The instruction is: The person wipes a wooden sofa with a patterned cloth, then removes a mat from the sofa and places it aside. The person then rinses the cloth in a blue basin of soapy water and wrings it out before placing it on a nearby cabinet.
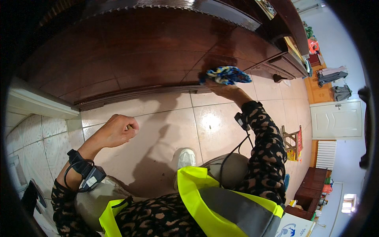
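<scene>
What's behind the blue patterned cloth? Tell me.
Glossy dark wooden panel shows above the blue patterned cloth, pale floor tiles below its right end. Whatever it covers, including fingertips of the right hand, cannot be seen.

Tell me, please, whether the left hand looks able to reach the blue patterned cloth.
Probably yes, with some stretching: nothing visible stands between the left hand and the blue patterned cloth, though the right hand holds it.

A glossy dark-brown wooden cabinet (138, 51) spans the front, beyond the pale square-tiled floor (221, 112). A crumpled blue patterned cloth (229, 75) is in the bare right hand (222, 90), before the cabinet's lower right part. The bare left hand (117, 131) is over the floor, left of the cloth; a white panelled door (335, 122) stands far right.
</scene>
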{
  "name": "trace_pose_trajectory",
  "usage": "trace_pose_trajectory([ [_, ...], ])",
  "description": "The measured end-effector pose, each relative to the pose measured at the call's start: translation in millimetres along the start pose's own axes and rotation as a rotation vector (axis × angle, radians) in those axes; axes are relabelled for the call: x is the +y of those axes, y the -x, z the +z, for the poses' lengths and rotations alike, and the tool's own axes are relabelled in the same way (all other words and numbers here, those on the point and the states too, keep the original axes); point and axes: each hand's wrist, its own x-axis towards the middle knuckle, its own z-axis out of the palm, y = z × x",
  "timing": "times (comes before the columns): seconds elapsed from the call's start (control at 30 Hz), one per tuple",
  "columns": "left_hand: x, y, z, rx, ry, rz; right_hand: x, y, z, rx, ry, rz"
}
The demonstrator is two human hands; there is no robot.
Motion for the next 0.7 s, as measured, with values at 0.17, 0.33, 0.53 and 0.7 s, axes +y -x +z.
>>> trace_pose_trajectory([
  [0.17,-1,-8,-2,-0.014,0.032,0.014,-35,55,8,-0.592,-1.601,0.694],
  [0.33,-9,-12,-4,-0.056,0.139,0.022,-66,67,20,-0.999,-1.767,1.859],
  [0.53,-29,-10,-15,-0.039,-0.067,0.25,-97,-43,3,0.536,-2.222,2.802],
  [0.7,-31,1,-7,-0.026,-0.073,0.345,-56,-111,-48,0.683,-2.04,2.929],
])
